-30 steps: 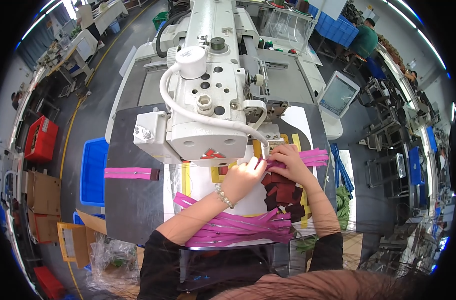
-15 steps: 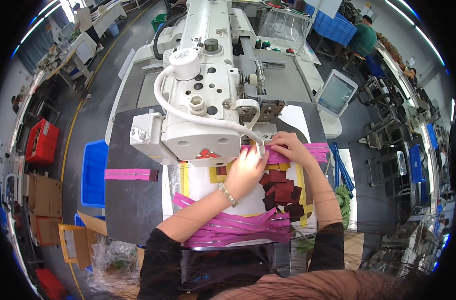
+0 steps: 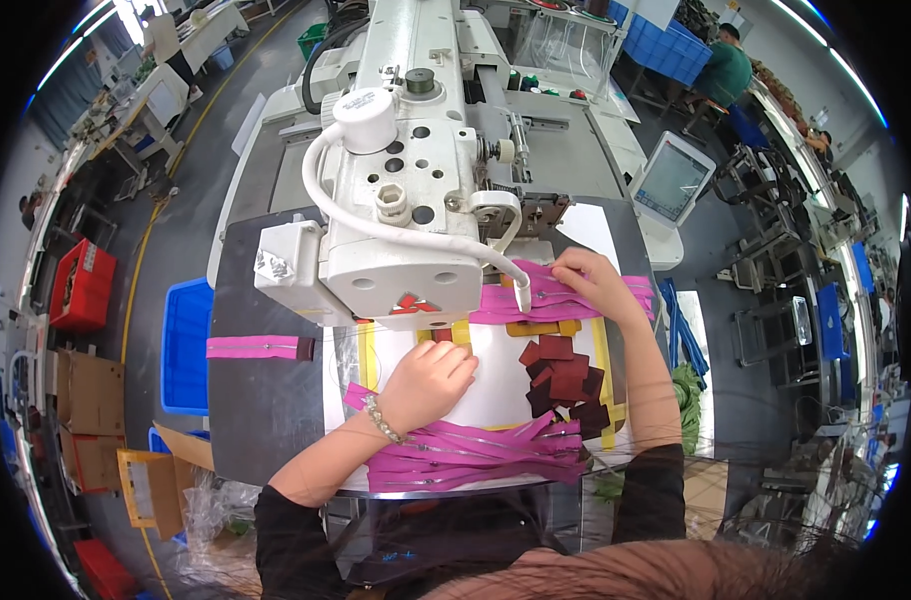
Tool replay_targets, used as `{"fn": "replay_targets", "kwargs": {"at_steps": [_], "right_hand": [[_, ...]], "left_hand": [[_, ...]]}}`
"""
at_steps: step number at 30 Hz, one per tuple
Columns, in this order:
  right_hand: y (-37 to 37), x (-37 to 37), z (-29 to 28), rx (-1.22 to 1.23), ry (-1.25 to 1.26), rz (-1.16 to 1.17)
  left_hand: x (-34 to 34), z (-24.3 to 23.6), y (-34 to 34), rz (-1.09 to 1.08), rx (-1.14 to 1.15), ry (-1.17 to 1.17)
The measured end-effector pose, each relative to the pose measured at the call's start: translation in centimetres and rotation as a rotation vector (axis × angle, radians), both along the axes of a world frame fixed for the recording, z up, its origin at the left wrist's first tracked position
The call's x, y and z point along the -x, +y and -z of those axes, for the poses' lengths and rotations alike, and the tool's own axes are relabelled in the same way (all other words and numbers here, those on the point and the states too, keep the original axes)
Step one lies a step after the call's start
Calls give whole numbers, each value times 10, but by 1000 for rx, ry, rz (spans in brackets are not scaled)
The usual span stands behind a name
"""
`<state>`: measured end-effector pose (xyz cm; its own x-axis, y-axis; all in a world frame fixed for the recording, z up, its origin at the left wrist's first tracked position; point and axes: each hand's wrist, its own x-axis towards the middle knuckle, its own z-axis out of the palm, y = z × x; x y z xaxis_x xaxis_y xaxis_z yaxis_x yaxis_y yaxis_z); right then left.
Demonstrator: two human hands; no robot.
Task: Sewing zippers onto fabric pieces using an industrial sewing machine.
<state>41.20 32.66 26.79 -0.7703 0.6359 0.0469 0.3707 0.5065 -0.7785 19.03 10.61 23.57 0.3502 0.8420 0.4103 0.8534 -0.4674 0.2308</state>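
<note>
while curled, right hand (image 3: 582, 278) holds zipper (image 3: 506, 306)

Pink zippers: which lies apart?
The zipper far left on the table, dark patch at its right end; the others lie in the front pile or at the right hand.

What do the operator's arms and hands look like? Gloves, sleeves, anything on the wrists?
No gloves on the left hand or right hand. Black sleeves end near the elbows, forearms uncovered. A bracelet of pale, round beads circles the left wrist; nothing visible on the right.
</note>
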Motion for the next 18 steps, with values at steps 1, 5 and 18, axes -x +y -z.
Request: {"fn": "replay_targets", "kwargs": {"at_steps": [1, 5, 18], "right_hand": [[-4, 2, 0, 1, 0, -2], [-45, 16, 0, -49, -73, -137], [-36, 4, 35, -510, -205, -117]], "left_hand": [[3, 1, -2, -2, 1, 0], [7, 9, -7, -14, -11, -12], [-12, 9, 2, -17, 21, -19]]}}
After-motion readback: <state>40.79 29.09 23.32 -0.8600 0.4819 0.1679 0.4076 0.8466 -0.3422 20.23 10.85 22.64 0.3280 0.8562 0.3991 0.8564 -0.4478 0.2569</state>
